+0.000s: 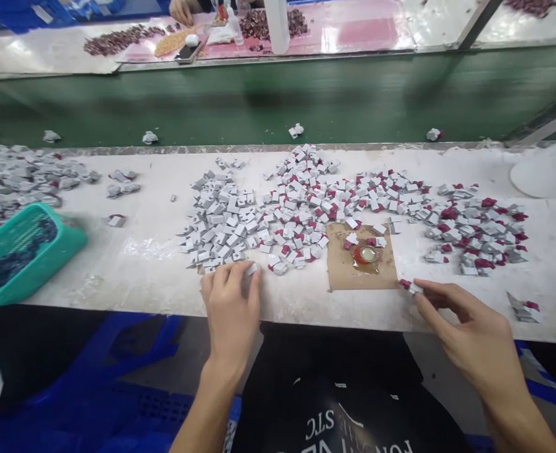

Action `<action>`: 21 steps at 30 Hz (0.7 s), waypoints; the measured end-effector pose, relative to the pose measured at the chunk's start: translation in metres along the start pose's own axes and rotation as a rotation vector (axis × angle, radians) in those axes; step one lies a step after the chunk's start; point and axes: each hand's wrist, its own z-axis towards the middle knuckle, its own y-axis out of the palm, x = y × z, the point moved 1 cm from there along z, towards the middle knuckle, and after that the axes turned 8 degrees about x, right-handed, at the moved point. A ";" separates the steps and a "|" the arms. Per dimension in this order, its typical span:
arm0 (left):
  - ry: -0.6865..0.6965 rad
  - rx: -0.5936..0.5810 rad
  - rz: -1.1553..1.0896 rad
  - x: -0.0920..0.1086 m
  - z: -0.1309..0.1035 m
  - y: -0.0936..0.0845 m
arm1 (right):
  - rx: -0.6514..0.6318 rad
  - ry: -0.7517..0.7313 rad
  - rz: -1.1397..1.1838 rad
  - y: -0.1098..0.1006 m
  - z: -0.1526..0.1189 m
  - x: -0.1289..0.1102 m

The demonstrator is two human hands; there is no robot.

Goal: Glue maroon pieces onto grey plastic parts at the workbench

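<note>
My left hand [231,302] is at the near edge of a heap of small grey plastic parts [221,217], with one grey part [252,269] pinched between thumb and finger. Between the thumb and fingers of my right hand [467,327] is a grey part with a dark red piece [411,287], just off the corner of a cardboard square [339,267]. On the cardboard stands a small round dish [366,254] with a red-orange rim, in a wet brownish patch. Two or so grey and red parts lie behind it.
Grey parts with dark red pieces [480,236] are piled at the right. A green basket [46,258] of dark pieces stands at the left. Behind is a green belt [188,100] with several spaced parts; beyond it, another person's hand [181,11].
</note>
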 end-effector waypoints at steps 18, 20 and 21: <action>-0.104 -0.415 -0.485 0.052 -0.019 0.013 | -0.002 -0.016 0.294 0.046 0.030 -0.044; -0.066 -0.390 -0.470 0.051 -0.020 0.015 | -0.004 -0.042 0.277 0.046 0.031 -0.045; -0.038 -0.386 -0.463 0.051 -0.020 0.015 | -0.008 -0.053 0.269 0.046 0.031 -0.046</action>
